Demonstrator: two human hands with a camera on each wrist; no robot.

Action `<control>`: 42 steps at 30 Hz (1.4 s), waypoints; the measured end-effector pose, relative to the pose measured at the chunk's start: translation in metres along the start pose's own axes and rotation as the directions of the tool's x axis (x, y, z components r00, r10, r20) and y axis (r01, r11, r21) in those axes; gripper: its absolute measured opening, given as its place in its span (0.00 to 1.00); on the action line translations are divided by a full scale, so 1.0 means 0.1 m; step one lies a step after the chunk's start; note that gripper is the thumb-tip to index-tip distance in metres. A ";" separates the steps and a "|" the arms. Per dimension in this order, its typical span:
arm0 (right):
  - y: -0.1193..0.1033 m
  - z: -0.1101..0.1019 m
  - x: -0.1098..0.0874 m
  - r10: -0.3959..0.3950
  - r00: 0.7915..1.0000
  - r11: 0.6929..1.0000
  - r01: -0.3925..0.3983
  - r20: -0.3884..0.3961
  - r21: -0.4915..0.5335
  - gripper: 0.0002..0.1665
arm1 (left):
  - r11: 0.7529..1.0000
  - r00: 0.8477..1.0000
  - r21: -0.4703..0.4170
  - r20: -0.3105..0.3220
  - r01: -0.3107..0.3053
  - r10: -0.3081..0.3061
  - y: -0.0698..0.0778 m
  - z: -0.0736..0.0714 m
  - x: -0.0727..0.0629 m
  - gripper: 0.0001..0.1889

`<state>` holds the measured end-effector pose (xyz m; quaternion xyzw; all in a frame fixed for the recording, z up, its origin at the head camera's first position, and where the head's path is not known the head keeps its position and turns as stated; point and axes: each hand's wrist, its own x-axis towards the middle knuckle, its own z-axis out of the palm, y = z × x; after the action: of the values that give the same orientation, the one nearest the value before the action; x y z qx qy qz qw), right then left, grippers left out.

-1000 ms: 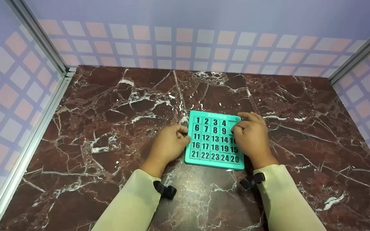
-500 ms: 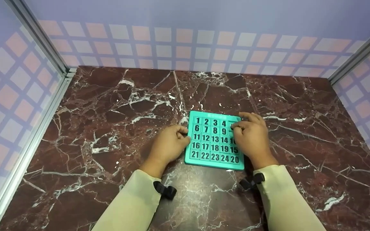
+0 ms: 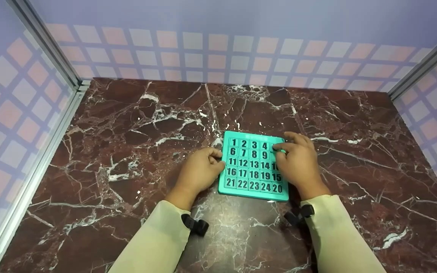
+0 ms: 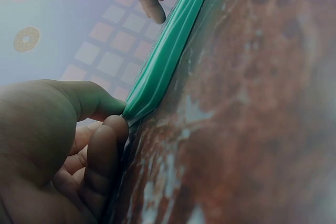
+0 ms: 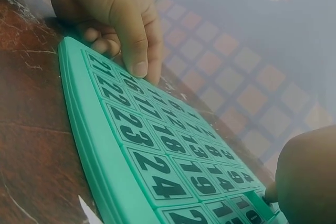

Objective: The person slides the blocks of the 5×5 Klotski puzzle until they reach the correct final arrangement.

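A teal number slide puzzle (image 3: 254, 195) lies on the table, its numbered tiles set in rows. My left hand (image 3: 199, 168) pinches its left edge between thumb and fingers; in the left wrist view the thumb (image 4: 89, 98) meets the puzzle's rim (image 4: 163, 61). My right hand (image 3: 298, 163) is over the right side, one fingertip (image 3: 276, 146) pressing on the top-right tile, which it mostly covers. Another finger (image 3: 293, 137) reaches to the far right corner. The right wrist view shows a gap between that fingertip and the 10 tile (image 5: 249, 213).
The table (image 3: 146, 113) has a dark red marbled top. A back wall (image 3: 218, 41) with pink and white squares and side walls with metal corner strips (image 3: 47, 41) enclose it. Black straps (image 3: 195, 224) sit on both wrists.
My right fingertip has slid slightly away from me, from the second row up to the top row of the right column, and a gap now shows below it. My left hand stays put.
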<state>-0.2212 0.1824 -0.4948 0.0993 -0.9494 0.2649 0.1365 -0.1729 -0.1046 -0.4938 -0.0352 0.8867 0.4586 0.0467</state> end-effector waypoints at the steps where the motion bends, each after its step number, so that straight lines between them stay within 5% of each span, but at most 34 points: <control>1: 0.00 -0.01 0.00 0.002 1.000 1.000 -0.002 0.004 0.000 0.20 | 1.000 1.000 0.000 0.001 0.000 0.000 0.00 0.00 0.00 0.15; 9: -0.08 -0.14 0.02 -0.043 0.999 0.999 0.043 0.022 0.010 0.19 | 1.000 1.000 0.010 -0.003 -0.002 0.002 0.01 0.00 0.00 0.15; 14: -0.10 -0.24 0.02 -0.090 0.991 0.995 0.093 0.099 -0.030 0.20 | 1.000 1.000 0.008 -0.002 0.000 0.000 0.01 0.00 0.01 0.15; 28: -0.08 -0.39 0.04 -0.180 0.933 0.975 0.212 0.311 -0.069 0.23 | 1.000 1.000 0.000 0.001 -0.007 0.007 0.01 0.00 0.00 0.15; 42: -0.06 -0.40 0.03 -0.180 0.924 0.969 0.226 0.338 -0.102 0.22 | 1.000 1.000 0.024 -0.004 0.005 -0.005 0.01 0.01 0.00 0.15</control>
<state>-0.2143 0.1976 -0.4583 0.2299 -0.9595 0.1623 0.0110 -0.1733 -0.1037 -0.4939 -0.0377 0.8920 0.4479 0.0467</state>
